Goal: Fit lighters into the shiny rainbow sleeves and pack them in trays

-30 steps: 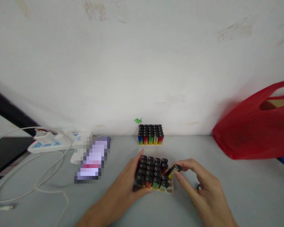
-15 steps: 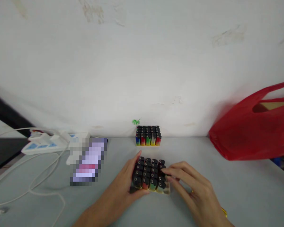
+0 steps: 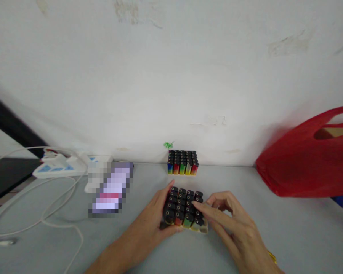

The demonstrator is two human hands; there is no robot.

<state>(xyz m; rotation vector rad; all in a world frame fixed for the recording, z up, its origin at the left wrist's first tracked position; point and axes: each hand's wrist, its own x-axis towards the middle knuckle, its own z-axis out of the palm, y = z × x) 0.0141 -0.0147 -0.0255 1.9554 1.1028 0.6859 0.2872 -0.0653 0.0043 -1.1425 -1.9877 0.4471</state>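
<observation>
A clear tray [image 3: 203, 228] packed with rows of upright, black-topped lighters [image 3: 180, 208] sits low in the middle of the view. My left hand [image 3: 157, 217] wraps its left side, thumb along the front and fingers behind. At the right-hand column, my right hand [image 3: 234, 220] has its fingers closed around a lighter among the others, the index finger reaching over its top. That lighter's body is hidden by the fingers. Along the tray's right side, a strip of bare clear plastic shows.
Against the wall stands a second block of colourful lighters [image 3: 183, 167]. To the left lie a phone [image 3: 112, 188] with a blurred screen, a white power strip [image 3: 60, 169] and loose white cables [image 3: 60, 224]. A red bag [image 3: 305, 163] rests at the right.
The view has shifted slightly. My right index finger has moved left over the right-hand column, and its other fingers are bent more. My left hand keeps its hold on the tray.
</observation>
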